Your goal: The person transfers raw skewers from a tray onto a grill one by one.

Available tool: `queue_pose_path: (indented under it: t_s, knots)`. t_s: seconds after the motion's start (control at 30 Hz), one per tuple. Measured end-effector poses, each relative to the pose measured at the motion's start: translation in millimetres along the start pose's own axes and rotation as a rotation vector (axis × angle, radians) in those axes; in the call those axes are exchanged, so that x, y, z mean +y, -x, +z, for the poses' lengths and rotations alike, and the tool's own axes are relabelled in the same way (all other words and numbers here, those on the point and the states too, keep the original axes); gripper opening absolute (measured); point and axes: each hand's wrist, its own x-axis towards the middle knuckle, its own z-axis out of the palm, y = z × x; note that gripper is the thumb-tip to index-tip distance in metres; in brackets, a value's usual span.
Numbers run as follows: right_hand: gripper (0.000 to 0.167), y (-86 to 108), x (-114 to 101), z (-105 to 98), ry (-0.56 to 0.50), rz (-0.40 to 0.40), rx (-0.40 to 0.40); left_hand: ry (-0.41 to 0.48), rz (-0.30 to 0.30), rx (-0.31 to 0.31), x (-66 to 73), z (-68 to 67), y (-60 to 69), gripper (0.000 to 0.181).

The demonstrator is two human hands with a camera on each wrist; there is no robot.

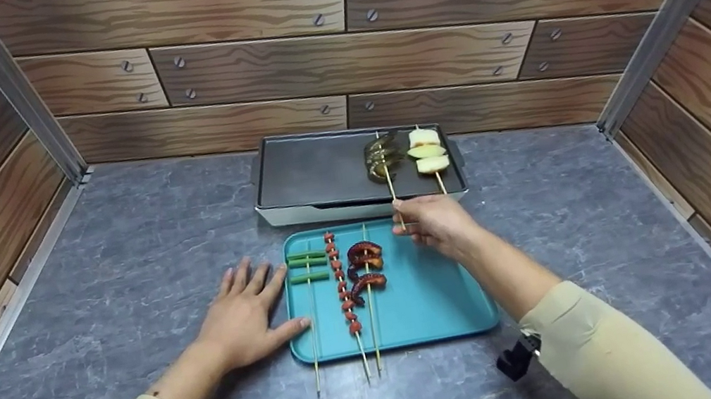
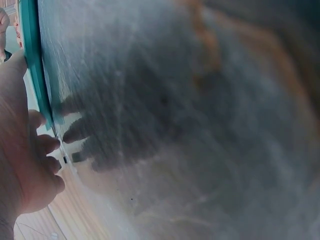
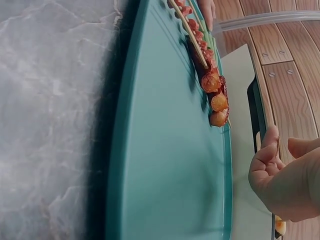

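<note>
Head view: right hand (image 1: 436, 221) pinches the shrimp skewer (image 1: 380, 161), glossy olive-brown; left hand (image 1: 244, 318) lies spread.

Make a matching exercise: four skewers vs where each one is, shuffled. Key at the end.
Skewers
1. Dark skewer
2. Green skewer
3. Red-bead skewer
4. White-and-yellow skewer

Places
A. On the tray, nearest the left grip
B. On the griddle, at its right end
C. Stick pinched in the right grip
D. On the tray, between two other skewers

Pairs: 1-C, 2-A, 3-D, 4-B
</note>
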Motion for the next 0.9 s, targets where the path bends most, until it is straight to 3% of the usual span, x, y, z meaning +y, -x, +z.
queue_pose_path:
  t_s: [0.2, 0.47, 0.6, 0.73, 0.9]
  knots:
    - [0.052, 8.6, 5.9, -4.5, 0.04, 0.006, -0.026, 0.012, 0.003, 0.01, 0.3, -0.9, 1.3, 0.102]
    - [0.05, 24.4, 14.3, -13.1, 0.086, 0.023, -0.007, 0.009, 0.012, 0.021, 0.3, -1.2, 3.0, 0.1]
    - [0.052, 34.6, 19.0, -20.2, 0.148, -0.007, -0.002, 0.011, 0.011, 0.026, 0.1, -0.1, 3.3, 0.101]
    - [0.049, 48.0, 26.5, -29.5, 0.269, -0.127, 0.04, 0.006, 0.011, 0.022, 0.4, 0.2, 2.9, 0.101]
    - [0.043, 62.9, 40.5, -40.6, 0.479, -0.392, 0.15, -0.001, 0.008, 0.021, 1.7, -1.5, 2.1, 0.1]
